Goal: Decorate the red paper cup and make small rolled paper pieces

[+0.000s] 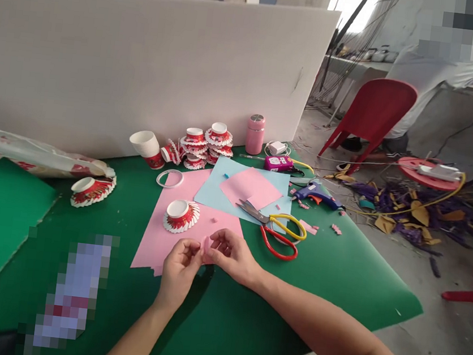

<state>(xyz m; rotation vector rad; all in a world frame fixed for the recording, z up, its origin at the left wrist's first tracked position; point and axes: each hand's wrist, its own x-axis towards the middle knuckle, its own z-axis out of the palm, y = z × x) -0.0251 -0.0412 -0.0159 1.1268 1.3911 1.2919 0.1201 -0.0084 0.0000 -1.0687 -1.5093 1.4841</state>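
Note:
Over the near edge of the pink paper [156,242], my left hand [181,271] and my right hand [233,257] meet. Their fingers pinch a small piece of pink paper [205,244] between them. Just beyond stands a paper cup [179,209], upside down, its red patterned side cut into strips and fanned out. Scissors [272,221] with one yellow and one red handle lie spread to the right of my right hand. A smaller pink sheet [250,187] rests on light blue paper [213,189] behind them.
At the back are stacked fanned cups [194,150], plain cups [144,143], a pink flask [255,135] and a white ring [169,179]. A blue glue gun [317,195] lies to the right. Another fanned cup [90,189] sits left. A person in white [426,85] is beyond a red chair [372,113].

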